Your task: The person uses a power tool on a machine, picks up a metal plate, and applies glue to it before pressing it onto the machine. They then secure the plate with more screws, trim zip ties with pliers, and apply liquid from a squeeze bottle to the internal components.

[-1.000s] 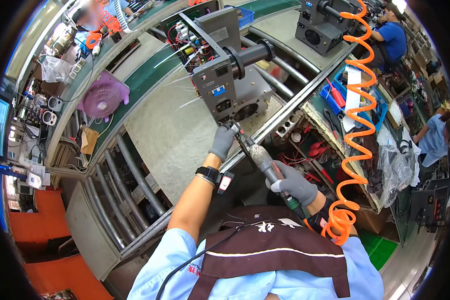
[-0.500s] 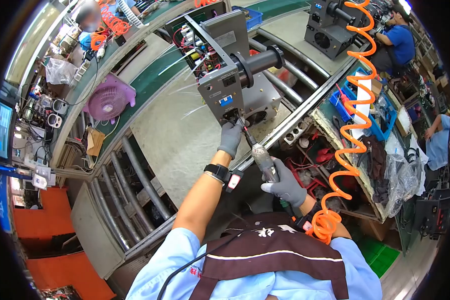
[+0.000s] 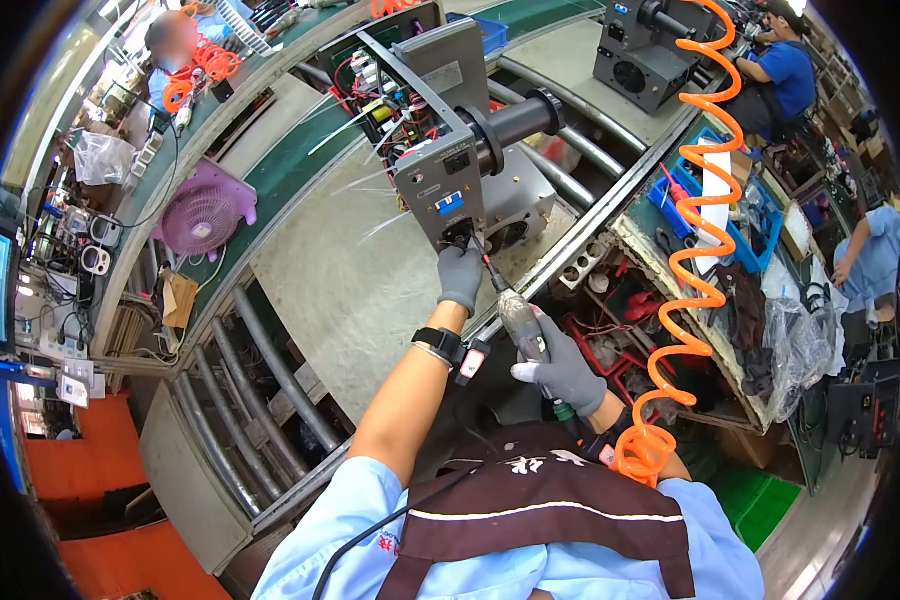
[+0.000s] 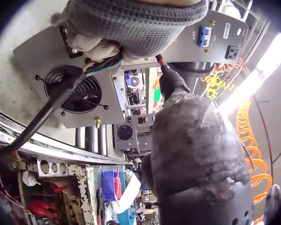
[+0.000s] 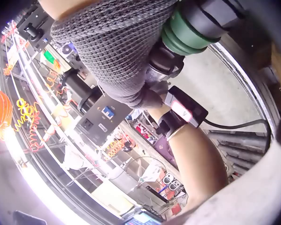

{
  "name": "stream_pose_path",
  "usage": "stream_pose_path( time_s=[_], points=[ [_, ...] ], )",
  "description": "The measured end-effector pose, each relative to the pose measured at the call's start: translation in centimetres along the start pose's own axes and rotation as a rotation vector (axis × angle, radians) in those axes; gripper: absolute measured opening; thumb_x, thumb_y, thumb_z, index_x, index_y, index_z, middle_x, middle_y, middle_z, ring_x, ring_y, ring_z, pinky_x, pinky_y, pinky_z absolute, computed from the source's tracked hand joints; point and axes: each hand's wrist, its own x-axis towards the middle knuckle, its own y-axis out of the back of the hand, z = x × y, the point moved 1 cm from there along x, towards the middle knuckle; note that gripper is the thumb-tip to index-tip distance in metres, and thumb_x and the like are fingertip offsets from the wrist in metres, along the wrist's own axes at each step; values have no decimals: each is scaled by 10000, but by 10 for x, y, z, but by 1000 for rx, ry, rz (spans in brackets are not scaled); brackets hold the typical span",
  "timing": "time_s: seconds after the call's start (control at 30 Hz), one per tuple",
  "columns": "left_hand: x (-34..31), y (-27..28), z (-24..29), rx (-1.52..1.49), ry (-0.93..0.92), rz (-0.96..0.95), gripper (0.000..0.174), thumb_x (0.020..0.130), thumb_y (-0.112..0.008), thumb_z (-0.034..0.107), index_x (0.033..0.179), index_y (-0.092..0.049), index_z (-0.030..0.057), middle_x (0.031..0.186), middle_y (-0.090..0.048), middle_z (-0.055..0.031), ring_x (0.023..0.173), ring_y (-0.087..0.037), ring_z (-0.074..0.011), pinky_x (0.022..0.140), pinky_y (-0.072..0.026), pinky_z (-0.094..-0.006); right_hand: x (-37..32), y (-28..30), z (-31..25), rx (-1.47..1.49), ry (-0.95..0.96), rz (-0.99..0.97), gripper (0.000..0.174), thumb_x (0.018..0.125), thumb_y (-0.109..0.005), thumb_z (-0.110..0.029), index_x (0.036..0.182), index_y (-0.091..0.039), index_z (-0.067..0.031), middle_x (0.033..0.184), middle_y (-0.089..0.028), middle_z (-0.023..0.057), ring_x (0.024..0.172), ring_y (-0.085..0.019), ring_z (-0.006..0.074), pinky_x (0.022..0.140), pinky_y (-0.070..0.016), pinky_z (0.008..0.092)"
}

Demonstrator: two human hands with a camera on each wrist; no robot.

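Observation:
A grey metal machine (image 3: 438, 195) with exposed wiring and a black cylinder stands on the work surface. At the bottom of its switch panel, my gloved left hand (image 3: 460, 278) pinches the end of a black cable (image 4: 46, 110), where brown and blue-green wires come out. The fingertips are partly hidden against the panel. My gloved right hand (image 3: 567, 370) grips a power screwdriver (image 3: 518, 318) with a worn, wrapped body and a green rear collar (image 5: 185, 35). Its red-banded bit (image 4: 160, 60) points at the panel right beside the left fingers; the tip is hidden in the left wrist view.
An orange coiled hose (image 3: 710, 260) hangs at the right. Metal rollers (image 3: 280, 370) flank the work surface. A purple fan (image 3: 202, 215) stands at the left, and a second machine (image 3: 642, 65) is farther back. Blue trays (image 3: 760, 235) with tools sit on the right bench.
The screwdriver has swung steeper, and its bit has come up to the panel beside the left fingers. My right hand has moved slightly left. The left hand stays at the panel's bottom.

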Motion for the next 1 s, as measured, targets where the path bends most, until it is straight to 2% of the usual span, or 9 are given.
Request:
stream_pose_path(
  time_s=[0.2,0.27,0.33,0.6,0.7,0.77,0.8,0.9,1.0],
  points=[
    [10,-14,-11,110,64,0,273,823,-571,212,870,-645,-47,711,-637,-177,654,-604,-260,606,-427,-360,6,4,3,76,36,9,873,668,-733,-229,1359,-273,41,1042,-545,113,909,-520,152,823,-424,278],
    [4,-16,4,-38,120,-29,363,832,-657,331,794,-640,-30,691,-601,-42,623,-498,-114,558,-386,-290,6,6,-1,114,50,22,871,666,-736,-235,1356,-282,42,1039,-544,111,910,-518,154,824,-423,278],
    [7,-22,-1,-64,98,-13,355,828,-662,330,798,-641,-23,688,-601,-41,611,-500,-115,549,-385,-291,5,8,-10,161,-97,-12,853,658,-705,-178,1372,-282,17,1122,-493,73,973,-470,130,851,-386,255],
    [1,-26,17,-257,120,-43,254,796,-697,271,849,-631,31,684,-586,-26,573,-506,-118,498,-381,-260,13,21,-4,92,29,11,850,652,-709,-168,1372,-292,8,1087,-504,74,954,-479,135,840,-395,254],
    [-18,-11,30,-317,333,-91,169,822,-646,199,855,-583,46,678,-555,-32,563,-494,-127,462,-363,-232,8,30,-6,102,11,-37,860,660,-713,-182,1374,-276,13,1119,-503,101,999,-482,161,873,-390,275],
    [-17,0,-1,-956,632,-171,95,857,-548,125,891,-516,43,737,-539,-70,566,-481,-138,419,-346,-225,0,35,-11,135,-18,-85,865,673,-715,-202,1375,-262,21,1187,-491,132,1069,-473,187,925,-376,295],
    [-24,3,5,-1002,708,-70,80,892,-460,99,922,-480,27,838,-545,-117,588,-475,-147,395,-330,-218,-7,36,-17,159,-49,-103,852,674,-709,-191,1375,-270,8,1162,-497,119,1036,-487,176,904,-389,293],
    [-32,14,0,-1063,798,-64,121,911,-437,102,996,-459,19,890,-530,-134,603,-468,-136,389,-318,-197,-20,38,-23,238,-115,-143,830,669,-696,-163,1376,-285,-19,1030,-529,71,895,-523,132,801,-426,269],
    [-37,25,2,-1066,741,-202,154,923,-491,191,961,-511,43,750,-522,-66,567,-448,-112,376,-290,-176,-28,36,-20,293,-177,-150,846,655,-693,-124,1382,-272,-22,894,-544,38,804,-525,115,717,-423,248]
  ],
)
